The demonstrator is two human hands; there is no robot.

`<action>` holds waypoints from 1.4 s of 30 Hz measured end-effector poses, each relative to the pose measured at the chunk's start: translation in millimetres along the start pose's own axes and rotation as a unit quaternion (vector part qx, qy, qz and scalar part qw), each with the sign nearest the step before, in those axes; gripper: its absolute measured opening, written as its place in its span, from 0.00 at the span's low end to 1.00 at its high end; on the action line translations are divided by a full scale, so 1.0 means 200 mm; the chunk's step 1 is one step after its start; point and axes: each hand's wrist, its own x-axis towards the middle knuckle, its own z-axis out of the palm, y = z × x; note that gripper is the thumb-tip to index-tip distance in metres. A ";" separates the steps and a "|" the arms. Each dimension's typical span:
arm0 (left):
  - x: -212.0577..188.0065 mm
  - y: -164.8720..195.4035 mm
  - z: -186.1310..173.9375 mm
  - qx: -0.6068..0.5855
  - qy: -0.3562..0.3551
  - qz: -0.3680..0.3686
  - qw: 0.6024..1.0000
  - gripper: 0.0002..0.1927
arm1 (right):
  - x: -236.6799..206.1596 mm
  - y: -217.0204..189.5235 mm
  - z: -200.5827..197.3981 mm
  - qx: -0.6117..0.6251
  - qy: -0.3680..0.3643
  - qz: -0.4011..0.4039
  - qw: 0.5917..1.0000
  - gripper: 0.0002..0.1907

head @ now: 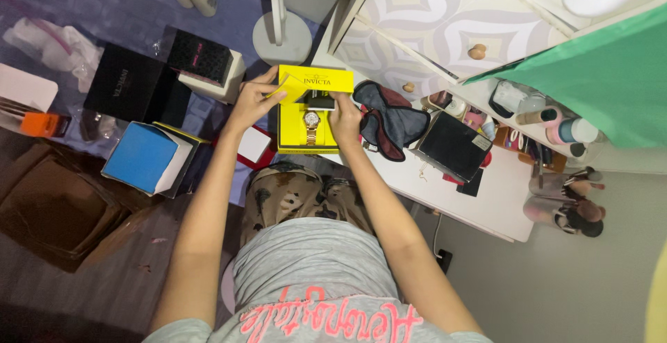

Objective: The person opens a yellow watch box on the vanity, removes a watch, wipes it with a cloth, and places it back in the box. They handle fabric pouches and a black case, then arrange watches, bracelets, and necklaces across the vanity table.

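Cramped corner w/ a white desk running diagonally on the right, its edge close to the seated person's knees, and dark floor on the left crowded w/ boxes. Not much free room: a white lamp base sits just beyond the hands, a black box and a white-and-black box lie to the left, and a blue-topped box stands near the left forearm. A brown cardboard carton fills the lower left. On the desk, a dark cloth pouch touches the right side of the work, and a flat black case lies just beside that. Bottles and jars crowd the shelf under a green sheet.

The yellow box is held open over the lap, at the desk's near corner, w/ a gold watch seated upright in the middle of it.

Left hand: fingers pinched narrow on the yellow lid flap at the box's upper-left corner, thumb on top, holding it.

Right hand: lies along the box's right edge, fingertips reaching to a small dark insert above the watch; fingers curled close, touching box and insert, but can't tell if it truly clamps either.
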 end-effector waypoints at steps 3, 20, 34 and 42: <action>0.01 0.00 0.00 0.054 0.003 0.022 0.998 0.15 | 0.01 0.02 -0.03 -0.006 -0.015 0.004 1.000 0.13; -0.07 -0.01 0.02 -0.001 0.003 0.034 0.999 0.13 | -0.07 -0.03 -0.15 -0.060 -0.073 -0.116 0.989 0.11; -0.09 -0.05 0.01 0.001 -0.003 0.028 1.000 0.14 | -0.12 0.01 -0.07 0.053 -0.124 0.038 0.990 0.08; -0.09 -0.06 0.00 -0.009 -0.003 0.016 1.000 0.14 | -0.12 -0.01 -0.03 0.029 -0.175 0.067 0.982 0.09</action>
